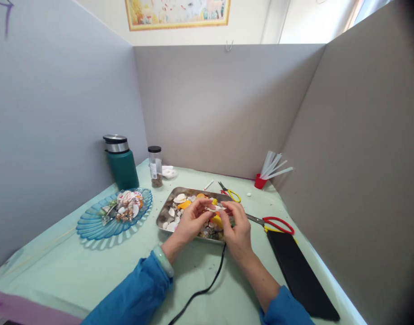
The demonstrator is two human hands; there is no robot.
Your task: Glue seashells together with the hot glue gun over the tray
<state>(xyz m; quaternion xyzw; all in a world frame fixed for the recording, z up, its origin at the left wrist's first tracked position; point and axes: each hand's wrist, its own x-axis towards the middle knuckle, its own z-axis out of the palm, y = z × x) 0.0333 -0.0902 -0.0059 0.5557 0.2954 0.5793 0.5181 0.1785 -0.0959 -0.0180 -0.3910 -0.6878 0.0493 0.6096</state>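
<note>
Over a metal tray (pixel 162 216) of shells and small decorations, both hands meet at a small whitish piece (pixel 215 208) that I cannot identify. My left hand (pixel 191 219) pinches its left side between thumb and fingers, and a pale green bangle (pixel 163 261) circles that wrist. On the other side, the thumb and fingers of my right hand (pixel 238 225) close on the piece too. Beneath them lie white shells (pixel 180 198), an orange piece (pixel 184 205) and a yellow piece (pixel 217 220). My hands hide part of the tray's contents.
To the left stand a blue scalloped plate (pixel 92 228) with decorations, a teal bottle (pixel 123 168) and a clear jar (pixel 155 167). Red-handled scissors (pixel 278 224), yellow-handled scissors (pixel 230 192), a red cup of sticks (pixel 260 181) and a black slab (pixel 300 273) are rightward. A black cable (pixel 207 289) runs in front.
</note>
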